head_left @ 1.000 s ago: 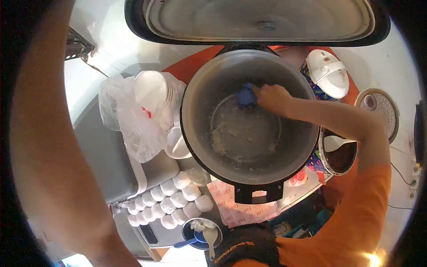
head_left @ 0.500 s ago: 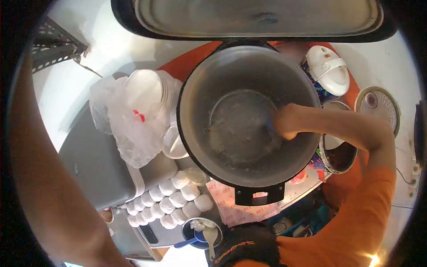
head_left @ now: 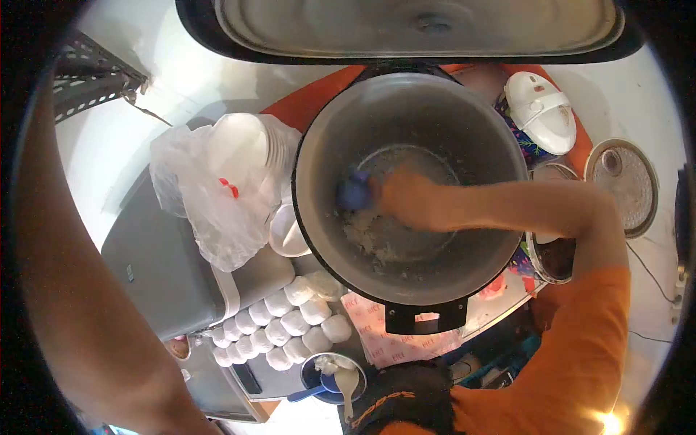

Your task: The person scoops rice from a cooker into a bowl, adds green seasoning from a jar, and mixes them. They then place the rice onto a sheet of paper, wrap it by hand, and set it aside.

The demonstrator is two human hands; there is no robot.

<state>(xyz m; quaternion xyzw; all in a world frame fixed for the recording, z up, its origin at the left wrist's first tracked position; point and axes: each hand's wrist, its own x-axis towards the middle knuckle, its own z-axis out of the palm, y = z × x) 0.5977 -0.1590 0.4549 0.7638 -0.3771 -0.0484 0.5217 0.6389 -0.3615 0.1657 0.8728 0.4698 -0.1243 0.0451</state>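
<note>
A deep grey pot point(head_left: 406, 279) with a dark rim stands in front of me. My right hand point(head_left: 413, 196) is down inside it, fingers closed on a small blue object point(head_left: 355, 190) that motion blurs; its kind I cannot tell. Whitish rice-like residue point(head_left: 370, 239) clings to the pot's bottom beside the hand. My left arm point(head_left: 109, 319) runs up the left edge of the view, and its hand is out of view.
An open lid point(head_left: 420, 32) rises behind the pot. Stacked white containers in a plastic bag point(head_left: 225, 188) stand left of it. Below lie several white rounded bundles point(head_left: 275, 333), printed paper point(head_left: 399, 337) and a bowl point(head_left: 308, 373) with a white rice paddle point(head_left: 346, 391). Tins stand on the right.
My right hand has swept left across the pot's bottom with the blue object, which now shows beyond the fingers. More pale residue shows at the lower left of the pot's bottom.
</note>
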